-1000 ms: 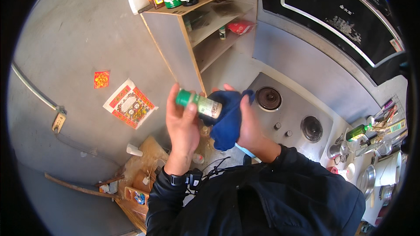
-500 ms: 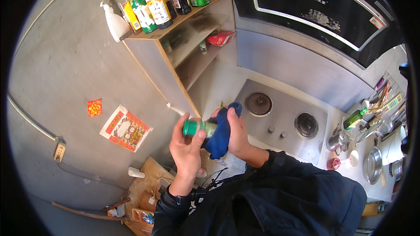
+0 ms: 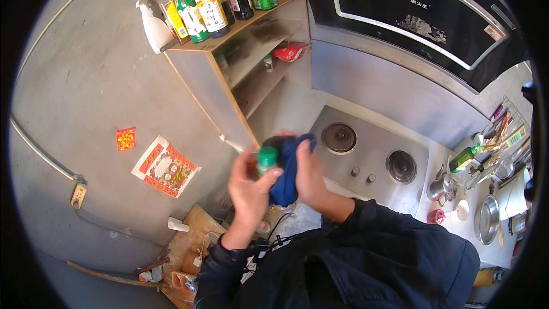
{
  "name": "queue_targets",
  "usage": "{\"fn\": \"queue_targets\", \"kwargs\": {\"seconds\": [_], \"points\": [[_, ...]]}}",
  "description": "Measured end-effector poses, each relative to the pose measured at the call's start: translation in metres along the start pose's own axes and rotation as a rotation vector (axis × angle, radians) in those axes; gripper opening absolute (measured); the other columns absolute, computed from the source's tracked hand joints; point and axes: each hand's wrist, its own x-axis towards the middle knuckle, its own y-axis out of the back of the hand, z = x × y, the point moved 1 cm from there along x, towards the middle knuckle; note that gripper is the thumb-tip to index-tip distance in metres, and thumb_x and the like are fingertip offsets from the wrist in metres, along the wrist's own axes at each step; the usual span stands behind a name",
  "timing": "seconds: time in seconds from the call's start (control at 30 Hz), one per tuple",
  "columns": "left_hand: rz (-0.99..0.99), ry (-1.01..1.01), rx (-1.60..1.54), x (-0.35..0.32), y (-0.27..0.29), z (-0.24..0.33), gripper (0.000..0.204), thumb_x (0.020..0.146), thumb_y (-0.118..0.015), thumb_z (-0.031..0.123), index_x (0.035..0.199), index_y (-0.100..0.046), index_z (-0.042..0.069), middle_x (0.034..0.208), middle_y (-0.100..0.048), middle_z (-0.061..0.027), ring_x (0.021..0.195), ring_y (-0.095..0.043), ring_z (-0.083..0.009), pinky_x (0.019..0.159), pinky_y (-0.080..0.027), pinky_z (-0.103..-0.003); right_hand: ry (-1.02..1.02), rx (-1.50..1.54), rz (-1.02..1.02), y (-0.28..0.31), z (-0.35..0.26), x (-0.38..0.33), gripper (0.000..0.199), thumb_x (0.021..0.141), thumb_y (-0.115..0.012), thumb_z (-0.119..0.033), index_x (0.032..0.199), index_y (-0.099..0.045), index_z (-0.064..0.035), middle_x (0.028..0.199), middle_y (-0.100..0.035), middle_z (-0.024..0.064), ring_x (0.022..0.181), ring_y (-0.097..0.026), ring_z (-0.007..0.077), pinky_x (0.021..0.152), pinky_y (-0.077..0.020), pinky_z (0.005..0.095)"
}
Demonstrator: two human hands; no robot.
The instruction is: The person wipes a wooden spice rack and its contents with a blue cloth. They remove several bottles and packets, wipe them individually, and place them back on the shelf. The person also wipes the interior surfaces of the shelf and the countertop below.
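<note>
Head view: left hand [image 3: 249, 186] wrapped around a small green-capped jar [image 3: 266, 160] at frame centre, cap up. Right hand [image 3: 311, 174] presses a blue cloth [image 3: 286, 174] against the jar's 3 o'clock side. Wooden shelf [image 3: 229, 86] with bottles at 11 o'clock, gas stove [image 3: 372, 157] at 2 o'clock, both apart from the hands.

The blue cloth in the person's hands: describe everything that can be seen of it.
The blue cloth is dark blue, soft and bunched into folds, with no pattern to be seen. It is held up in front of the person's chest, left of the steel gas hob. The right hand presses it from the right against a small green-capped jar gripped by the left hand. Its lower edge hangs loose below the hands.
</note>
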Motion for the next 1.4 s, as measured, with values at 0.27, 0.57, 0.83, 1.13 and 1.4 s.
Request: {"fn": "queue_targets", "kwargs": {"seconds": [0.27, 0.57, 0.83, 1.13, 1.4], "points": [[-0.119, -0.154, 0.134, -0.027, -0.025, -0.013, 0.046, 0.112, -0.056, 0.021, 0.15, -0.053, -0.003, 0.124, -0.062, -0.0129, 0.112, -0.062, -0.0222, 0.101, -0.048, -0.032, -0.02, -0.235, 0.132, 0.007, 0.004, 0.001, 0.063, 0.115, -0.039, -0.053, 0.103, -0.071, -0.0003, 0.088, -0.07, 0.007, 0.084, -0.066, 0.0146, 0.079, -0.0526, 0.031], [-0.198, -0.047, -0.091, -0.021, -0.021, -0.022, 0.055, 0.104, -0.07, 0.017, 0.152, -0.052, -0.004, 0.136, -0.059, -0.0107, 0.127, -0.056, -0.0201, 0.112, -0.041, -0.032, -0.2, -0.027, 0.181, 0.009, -0.011, 0.02, 0.067, 0.108, -0.048, -0.067, 0.087, -0.068, -0.0058, 0.079, -0.065, 0.0015, 0.069, -0.059, 0.01, 0.063, -0.0494, 0.0292], [-0.038, 0.154, -0.499, -0.012, -0.027, -0.013, 0.053, 0.107, -0.062, 0.012, 0.157, -0.047, -0.001, 0.148, -0.057, -0.0099, 0.135, -0.056, -0.0195, 0.118, -0.041, -0.036, 0.385, -0.252, -0.147, -0.012, -0.004, -0.002, 0.057, 0.116, -0.039, -0.048, 0.142, -0.056, -0.0001, 0.125, -0.069, 0.0095, 0.114, -0.064, 0.0171, 0.1, -0.0497, 0.0324], [-0.19, 0.087, -0.327, -0.02, -0.02, -0.021, 0.053, 0.11, -0.057, 0.004, 0.161, -0.042, -0.002, 0.16, -0.05, -0.0127, 0.144, -0.05, -0.0206, 0.121, -0.037, -0.035, -0.004, -0.294, 0.117, 0.008, -0.009, 0.017, 0.051, 0.113, -0.05, -0.052, 0.093, -0.062, -0.0063, 0.077, -0.057, -0.0034, 0.071, -0.053, 0.0067, 0.064, -0.0446, 0.028], [-0.095, 0.124, -0.676, -0.009, -0.02, -0.015, 0.064, 0.104, -0.07, 0.013, 0.161, -0.042, 0.004, 0.16, -0.051, -0.0136, 0.144, -0.053, -0.0265, 0.121, -0.041, -0.045, -0.026, -0.086, 0.034, 0.001, -0.013, 0.013, 0.062, 0.112, -0.045, -0.06, 0.118, -0.067, -0.0028, 0.1, -0.07, 0.0043, 0.089, -0.065, 0.0108, 0.079, -0.053, 0.0279]]}}
